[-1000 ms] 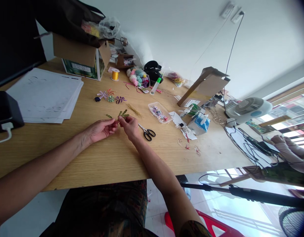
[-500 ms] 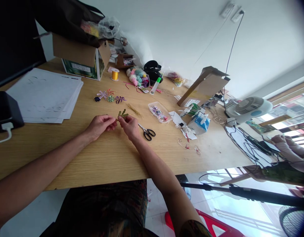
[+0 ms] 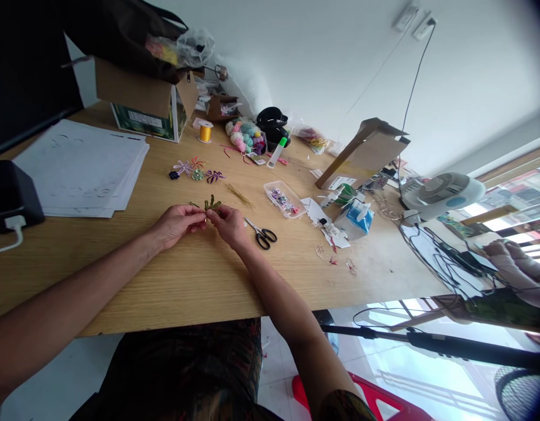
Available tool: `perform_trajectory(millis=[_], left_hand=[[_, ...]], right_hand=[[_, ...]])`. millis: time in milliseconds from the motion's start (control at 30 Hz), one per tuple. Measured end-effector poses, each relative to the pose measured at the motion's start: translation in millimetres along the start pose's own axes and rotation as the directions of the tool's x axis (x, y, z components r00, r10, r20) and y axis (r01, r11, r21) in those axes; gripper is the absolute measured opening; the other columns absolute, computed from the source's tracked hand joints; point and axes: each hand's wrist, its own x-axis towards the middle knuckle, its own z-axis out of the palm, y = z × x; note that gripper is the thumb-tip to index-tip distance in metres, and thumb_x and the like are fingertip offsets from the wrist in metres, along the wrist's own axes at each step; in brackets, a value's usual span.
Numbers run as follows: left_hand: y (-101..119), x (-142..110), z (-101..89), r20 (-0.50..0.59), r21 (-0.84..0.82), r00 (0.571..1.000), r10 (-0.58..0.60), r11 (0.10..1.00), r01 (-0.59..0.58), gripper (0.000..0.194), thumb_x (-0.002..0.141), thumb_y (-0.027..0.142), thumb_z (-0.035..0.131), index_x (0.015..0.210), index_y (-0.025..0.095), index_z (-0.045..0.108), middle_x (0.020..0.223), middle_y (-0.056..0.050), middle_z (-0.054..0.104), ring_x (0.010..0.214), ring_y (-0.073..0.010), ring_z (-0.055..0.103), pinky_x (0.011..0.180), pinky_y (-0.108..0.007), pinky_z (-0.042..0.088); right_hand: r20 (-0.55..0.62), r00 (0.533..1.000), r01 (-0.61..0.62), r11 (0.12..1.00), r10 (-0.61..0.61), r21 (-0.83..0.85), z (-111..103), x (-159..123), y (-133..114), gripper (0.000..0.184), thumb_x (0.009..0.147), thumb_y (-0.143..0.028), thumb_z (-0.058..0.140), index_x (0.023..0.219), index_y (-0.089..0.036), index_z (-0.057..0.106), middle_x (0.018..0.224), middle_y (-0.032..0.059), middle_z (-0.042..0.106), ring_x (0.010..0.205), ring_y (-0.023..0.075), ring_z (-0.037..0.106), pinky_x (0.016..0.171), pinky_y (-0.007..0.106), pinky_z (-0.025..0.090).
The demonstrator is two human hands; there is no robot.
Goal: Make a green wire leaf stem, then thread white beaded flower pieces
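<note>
Between my two hands is a small green flower (image 3: 212, 204) with narrow looped petals, like the finished ones on the desk. My left hand (image 3: 182, 224) pinches it low down from the left, thumb against fingers. From the right, my right hand (image 3: 228, 224) grips it at the base, its fingertips almost touching the left ones. The fingers hide the flower's stem. Just beyond the hands lies a bundle of thin gold wires (image 3: 240, 195). Black-handled scissors (image 3: 264, 235) rest right of my right hand. Several small looped flowers (image 3: 198, 174) lie farther back on the left.
A clear plastic box (image 3: 284, 200) of small coloured pieces stands right of the wires. Behind are a yellow thread spool (image 3: 205, 132), a green-capped glue tube (image 3: 277, 152) and a cardboard box (image 3: 147, 105). Paper sheets (image 3: 76, 169) cover the left; a white fan (image 3: 445, 193) stands right.
The green flower has turned in my fingers, and its petals now stand up and spread to the left too. Both hands have shifted slightly left and stay close together.
</note>
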Motion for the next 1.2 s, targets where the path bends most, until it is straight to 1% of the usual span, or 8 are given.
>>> perform_trajectory(millis=[133, 267, 367, 533, 733, 967, 1067, 1200], left_hand=[[2.4, 0.0, 1.2, -0.049, -0.098, 0.999, 0.003, 0.995, -0.008, 0.021, 0.057, 0.019, 0.079, 0.071, 0.011, 0.066, 0.068, -0.003, 0.066, 0.059, -0.0123, 0.061, 0.052, -0.023, 0.036], [1.5, 1.4, 0.5, -0.135, -0.05, 0.99, 0.034, 0.998, -0.041, 0.02, 0.058, 0.02, 0.079, 0.069, 0.011, 0.065, 0.069, -0.005, 0.068, 0.059, -0.0123, 0.061, 0.051, -0.023, 0.035], [0.1, 1.5, 0.2, -0.103, 0.012, 0.994, 0.046, 0.999, -0.045, 0.021, 0.059, 0.022, 0.08, 0.07, 0.011, 0.066, 0.065, -0.004, 0.066, 0.057, -0.0115, 0.059, 0.052, -0.023, 0.035], [-1.9, 0.6, 1.5, -0.073, 0.027, 0.994, 0.083, 0.996, -0.081, 0.022, 0.059, 0.025, 0.081, 0.07, 0.012, 0.067, 0.063, -0.003, 0.065, 0.058, -0.0111, 0.058, 0.054, -0.024, 0.038], [-1.3, -1.6, 3.5, -0.005, 0.061, 0.996, 0.088, 0.994, -0.088, 0.025, 0.059, 0.026, 0.081, 0.073, 0.012, 0.067, 0.062, -0.002, 0.065, 0.057, -0.0108, 0.056, 0.054, -0.024, 0.038], [-0.5, -2.2, 2.4, 0.036, 0.003, 0.997, 0.074, 0.997, -0.074, 0.03, 0.06, 0.033, 0.082, 0.076, 0.011, 0.069, 0.069, -0.004, 0.066, 0.06, -0.0116, 0.058, 0.056, -0.025, 0.039], [-3.7, -0.8, 2.0, 0.015, 0.065, 0.994, 0.108, 0.992, -0.108, 0.031, 0.057, 0.03, 0.085, 0.077, 0.011, 0.07, 0.067, -0.004, 0.067, 0.06, -0.0122, 0.058, 0.058, -0.026, 0.04], [-7.4, 1.1, 3.4, -0.062, 0.188, 0.983, 0.173, 0.969, -0.159, 0.026, 0.056, 0.024, 0.085, 0.076, 0.014, 0.071, 0.063, -0.003, 0.067, 0.057, -0.013, 0.057, 0.059, -0.026, 0.041]], right_hand=[[-0.058, 0.998, -0.007, 1.0, 0.008, 0.011, -0.1, 1.7, 0.1, 0.015, 0.078, -0.03, 0.065, 0.081, -0.015, 0.069, 0.066, -0.0013, 0.062, 0.057, 0.0087, 0.048, 0.055, 0.021, 0.038], [-0.077, 0.997, -0.013, 1.0, 0.014, 0.013, -1.6, 2.0, 0.6, 0.02, 0.076, -0.03, 0.068, 0.089, -0.015, 0.07, 0.064, -0.0018, 0.06, 0.056, 0.0088, 0.048, 0.054, 0.022, 0.039], [-0.082, 0.996, -0.039, 0.998, 0.042, 0.045, -1.3, 1.8, 1.7, 0.024, 0.076, -0.034, 0.07, 0.09, -0.015, 0.068, 0.06, -0.0032, 0.057, 0.053, 0.0079, 0.046, 0.052, 0.022, 0.037], [-0.105, 0.983, -0.133, 0.982, 0.148, 0.137, 0.7, 1.4, 1.0, 0.026, 0.073, -0.036, 0.073, 0.084, -0.015, 0.064, 0.055, -0.0053, 0.053, 0.049, 0.0067, 0.043, 0.049, 0.021, 0.034], [-0.045, 0.994, -0.09, 0.988, 0.097, 0.128, -0.6, 0.1, -0.2, 0.028, 0.074, -0.04, 0.069, 0.067, -0.016, 0.058, 0.052, -0.0059, 0.047, 0.049, 0.007, 0.04, 0.048, 0.022, 0.029], [-0.142, 0.987, -0.071, 0.997, 0.076, 0.036, -0.1, 0.8, -0.9, 0.027, 0.075, -0.039, 0.066, 0.064, -0.017, 0.057, 0.054, -0.0058, 0.047, 0.05, 0.0069, 0.038, 0.048, 0.022, 0.027], [-0.176, 0.98, -0.097, 0.995, 0.094, -0.01, 0.5, 0.3, -2.7, 0.027, 0.075, -0.039, 0.065, 0.063, -0.017, 0.056, 0.054, -0.0056, 0.048, 0.05, 0.0074, 0.039, 0.049, 0.022, 0.028], [-0.185, 0.978, -0.104, 0.994, 0.097, -0.027, 2.0, 0.1, 0.7, 0.028, 0.076, -0.04, 0.064, 0.062, -0.018, 0.055, 0.053, -0.0052, 0.049, 0.05, 0.0079, 0.04, 0.048, 0.021, 0.028]])
